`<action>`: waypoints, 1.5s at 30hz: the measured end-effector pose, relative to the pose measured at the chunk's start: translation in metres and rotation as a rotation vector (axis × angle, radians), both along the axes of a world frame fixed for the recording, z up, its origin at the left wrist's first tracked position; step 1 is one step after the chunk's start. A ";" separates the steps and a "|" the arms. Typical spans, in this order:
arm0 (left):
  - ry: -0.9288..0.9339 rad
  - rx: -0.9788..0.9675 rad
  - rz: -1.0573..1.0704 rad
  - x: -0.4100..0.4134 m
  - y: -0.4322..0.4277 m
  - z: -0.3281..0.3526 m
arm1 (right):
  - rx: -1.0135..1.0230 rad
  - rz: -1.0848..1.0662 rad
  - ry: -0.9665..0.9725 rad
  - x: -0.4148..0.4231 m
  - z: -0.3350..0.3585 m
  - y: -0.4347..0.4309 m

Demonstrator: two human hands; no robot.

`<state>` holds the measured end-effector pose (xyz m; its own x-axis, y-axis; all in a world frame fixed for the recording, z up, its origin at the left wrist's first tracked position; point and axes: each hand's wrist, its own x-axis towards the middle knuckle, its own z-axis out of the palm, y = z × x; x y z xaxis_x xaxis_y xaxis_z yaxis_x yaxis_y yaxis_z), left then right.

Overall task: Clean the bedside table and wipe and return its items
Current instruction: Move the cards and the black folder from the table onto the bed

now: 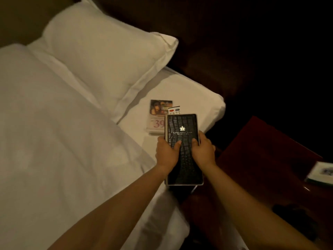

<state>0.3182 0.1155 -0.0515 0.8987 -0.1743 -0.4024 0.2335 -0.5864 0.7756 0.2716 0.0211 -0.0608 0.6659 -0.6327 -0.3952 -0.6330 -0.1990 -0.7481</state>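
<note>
I see both hands on a black folder (182, 141), a crocodile-textured cover with a gold crest and hotel lettering near its top. My left hand (166, 154) grips the folder's left edge, thumb pressed on the cover, the other fingers hidden beneath. My right hand (204, 150) grips the right edge the same way, thumb (194, 141) on top. So both sets of fingers are clamped on the folder. I cannot tell whether the folder rests on the bed (180, 91) or is held just above it; its far end lies over the white sheet and its near end reaches past the mattress edge at 6 o'clock.

At 11 o'clock from the folder, a leaflet (159, 114) lies flat on the sheet, a picture on its top half and a red "39" below. The folder's upper left corner overlaps it. A small card (174, 110) with red and blue marks peeks out at 12 o'clock, just beyond the folder's top edge.

A white pillow (108, 56) lies at 10 o'clock, and the duvet (54, 132) covers the left side.

The dark red worktop (266, 150) stands at 3 o'clock, well lit only on its top. On its right edge sits a blurred pale box (320, 173).
</note>
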 end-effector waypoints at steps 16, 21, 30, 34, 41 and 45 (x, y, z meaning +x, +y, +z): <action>0.008 0.140 0.352 0.094 0.194 0.008 | 0.115 0.463 0.000 0.133 -0.001 0.181; 0.012 0.152 0.351 0.090 0.206 -0.009 | 0.022 0.486 0.020 0.131 -0.020 0.196; -0.223 0.415 0.209 0.083 0.178 0.005 | -0.114 0.570 0.000 0.114 -0.008 0.156; -0.317 0.392 0.023 0.074 0.128 0.016 | -0.248 0.528 0.012 0.087 0.003 0.107; -0.388 0.222 -0.284 0.019 -0.007 0.017 | -0.404 0.188 0.047 -0.010 0.011 -0.016; -0.379 0.103 -0.482 -0.036 -0.078 0.010 | -0.446 -0.016 0.130 -0.090 0.008 -0.076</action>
<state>0.2821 0.0376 -0.0419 0.8125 -0.5729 -0.1073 -0.3563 -0.6338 0.6865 0.1816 -0.0552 -0.0526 0.6176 -0.7696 -0.1621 -0.7217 -0.4726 -0.5059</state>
